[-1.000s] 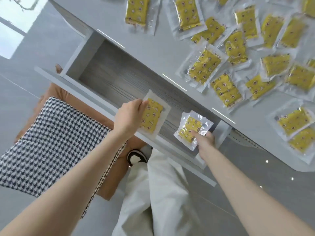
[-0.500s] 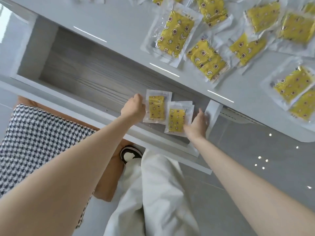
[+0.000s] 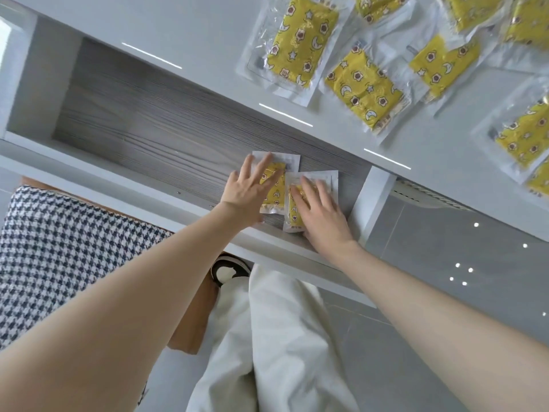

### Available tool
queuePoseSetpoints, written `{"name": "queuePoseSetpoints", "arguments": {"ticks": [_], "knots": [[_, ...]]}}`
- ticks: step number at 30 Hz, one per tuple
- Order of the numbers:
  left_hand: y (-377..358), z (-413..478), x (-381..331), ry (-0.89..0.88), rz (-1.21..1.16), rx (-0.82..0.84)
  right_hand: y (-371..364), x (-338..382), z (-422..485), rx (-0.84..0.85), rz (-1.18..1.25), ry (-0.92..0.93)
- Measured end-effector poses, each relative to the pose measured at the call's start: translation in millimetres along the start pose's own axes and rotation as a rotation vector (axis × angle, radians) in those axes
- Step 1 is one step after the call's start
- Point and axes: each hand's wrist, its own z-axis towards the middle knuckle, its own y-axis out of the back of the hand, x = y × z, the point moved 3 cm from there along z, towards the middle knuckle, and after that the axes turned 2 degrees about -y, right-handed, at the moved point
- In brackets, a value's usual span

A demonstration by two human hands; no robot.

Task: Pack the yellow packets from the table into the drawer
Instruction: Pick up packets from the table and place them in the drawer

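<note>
In the head view we see our left hand (image 3: pixel 248 188) lying flat, fingers straight, on one packet (image 3: pixel 275 194) and our right hand (image 3: pixel 320 212) flat on the second packet (image 3: pixel 330 177) just beside it, both at the right end of the open drawer (image 3: pixel 148 129); more packets (image 3: pixel 297 46) lie on the surface (image 3: pixel 208 40)

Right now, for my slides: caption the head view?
Left hand and right hand press two yellow packets into the open drawer; more wait on the table.

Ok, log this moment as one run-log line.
phase: placing | left hand: flat on left packet | right hand: flat on right packet | both packets: on drawer floor | table: loose packets waiting
</note>
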Motion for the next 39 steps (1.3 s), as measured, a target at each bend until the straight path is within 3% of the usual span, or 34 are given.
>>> {"name": "queuePoseSetpoints", "arguments": {"ticks": [6,11,20,26,30,39], "knots": [[-1,3,9,-0.065,0.090,-0.105,-3,-13,4,0.054,-0.006,-0.112],[9,9,13,-0.103,0.045,-0.082,7,-38,13,0.027,0.038,-0.266],[22,35,1,-0.095,0.048,-0.252,-1,-34,8,-0.168,-0.026,-0.288],[12,15,-7,0.002,-0.090,-0.258,-2,-23,-5,-0.145,-0.050,-0.250],[1,12,-3,0.009,-0.057,-0.223,6,-21,-3,-0.068,-0.040,-0.202],[5,29,-3,-0.046,0.024,-0.302,12,-25,5,-0.101,-0.098,-0.260]]}}
